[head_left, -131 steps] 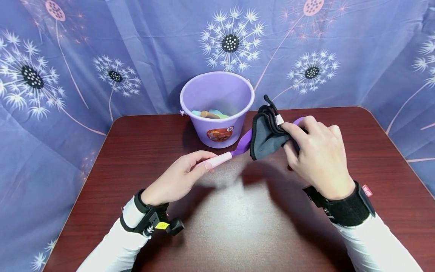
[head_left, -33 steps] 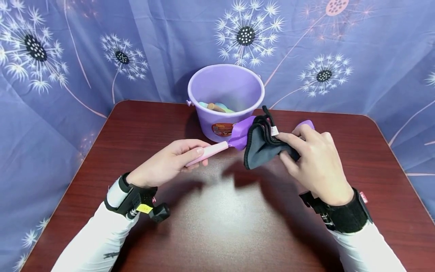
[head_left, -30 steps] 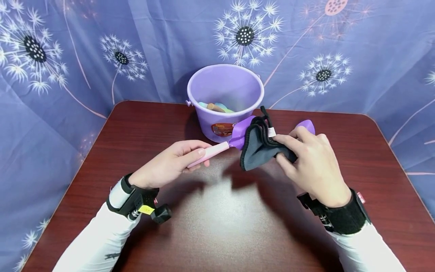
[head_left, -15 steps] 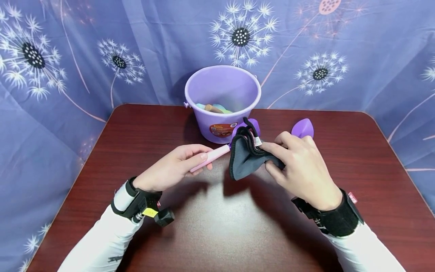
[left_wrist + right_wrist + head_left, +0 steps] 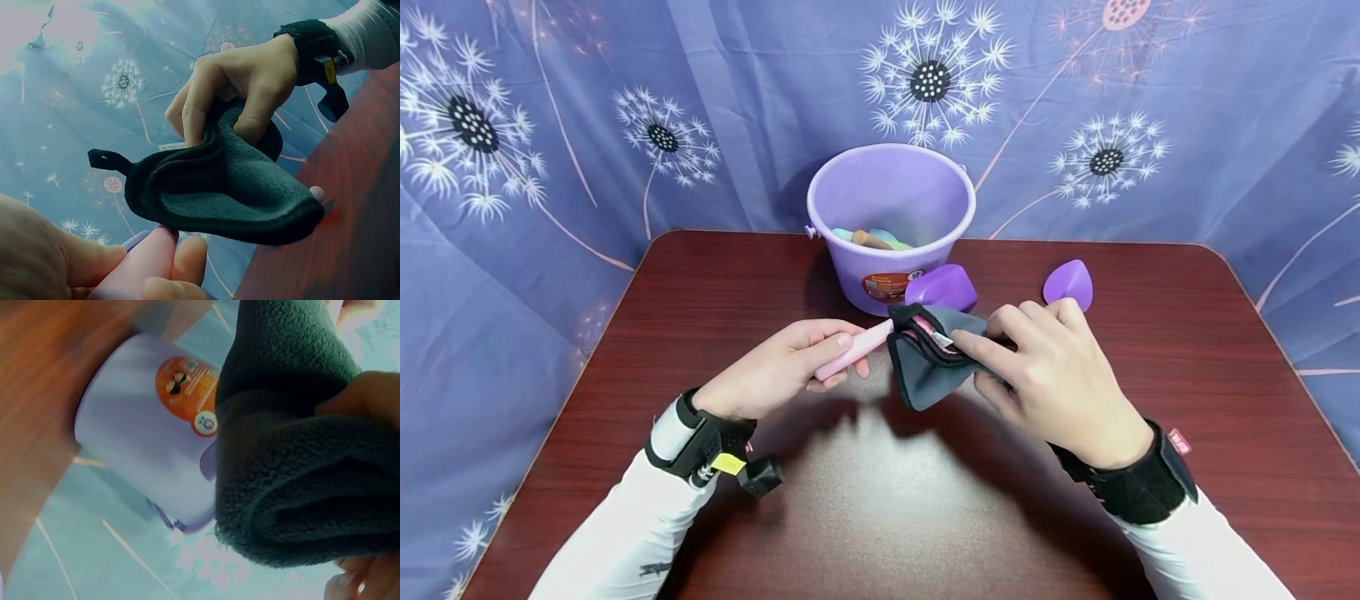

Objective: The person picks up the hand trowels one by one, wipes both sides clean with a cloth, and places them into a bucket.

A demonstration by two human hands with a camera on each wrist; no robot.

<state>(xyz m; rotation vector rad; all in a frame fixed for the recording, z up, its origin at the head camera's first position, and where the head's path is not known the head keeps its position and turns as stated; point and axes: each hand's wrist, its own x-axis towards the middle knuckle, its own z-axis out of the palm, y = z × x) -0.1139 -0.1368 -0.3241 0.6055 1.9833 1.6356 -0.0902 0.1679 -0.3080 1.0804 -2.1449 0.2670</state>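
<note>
My left hand (image 5: pixel 782 367) grips the pink handle (image 5: pixel 853 350) of a toy shovel, held over the table. Its purple blade (image 5: pixel 942 288) points up and right, in front of the bucket in the head view. My right hand (image 5: pixel 1052 375) pinches a folded grey cloth (image 5: pixel 936 358) with black edging and a white tag. The cloth lies over the joint of handle and blade, hiding it. In the left wrist view the cloth (image 5: pixel 237 187) hangs from the right fingers just above the pink handle (image 5: pixel 137 269). The cloth (image 5: pixel 281 462) fills much of the right wrist view.
A lilac bucket (image 5: pixel 891 200) with an orange label stands at the table's back edge, holding several pastel and tan pieces (image 5: pixel 872 240). To its right is another purple rounded piece (image 5: pixel 1068 285), beyond my right hand. A blue dandelion-print curtain (image 5: pixel 760 100) hangs behind the table (image 5: pixel 715 283).
The right hand has moved the cloth left and down, from the purple blade to the top of the pink handle. The blade is now uncovered, and its face has turned. The left hand keeps its grip.
</note>
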